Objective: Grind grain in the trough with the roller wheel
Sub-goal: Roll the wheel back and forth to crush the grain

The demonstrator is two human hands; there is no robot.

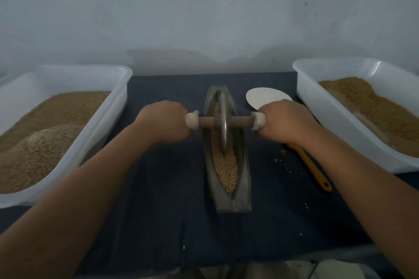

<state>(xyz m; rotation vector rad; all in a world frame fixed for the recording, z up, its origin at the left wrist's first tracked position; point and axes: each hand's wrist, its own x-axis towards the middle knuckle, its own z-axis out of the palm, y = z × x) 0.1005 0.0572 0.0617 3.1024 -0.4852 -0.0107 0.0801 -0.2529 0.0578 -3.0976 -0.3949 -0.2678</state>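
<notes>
Grain (225, 170) lies heaped in the near half of the trough (243, 188), which stands lengthwise on the dark surface (170, 188) between the left tub (118, 88) and the right tub (303, 88). The wheel (223, 120) sits in the groove at about mid-length, its rim down in the grain. Our left hand (164, 121) is wrapped round the pale grip at one end of the axle (206, 121), and our right hand (283, 120) round the grip at the other. Both are clamped tight, knuckles up.

As we judge it, the main risk is spillage. A few loose grains (281, 156) lie on the surface to the right of the trough, and the heap near us stands close to the lip. A hard pull toward us could plough it over the pointed end.

Uneven pressure is our next worry. If one hand bears down more than the other, the wheel would tilt. It could then ride up the sloping wall and jump the groove, or rock the narrow trough sideways.

Nothing we can see pins the trough down, so a long stroke may also slide it along the surface.

Our right hand sits just over the spoon (310, 163), with the right tub near. A wide wobble could knock either one.
</notes>
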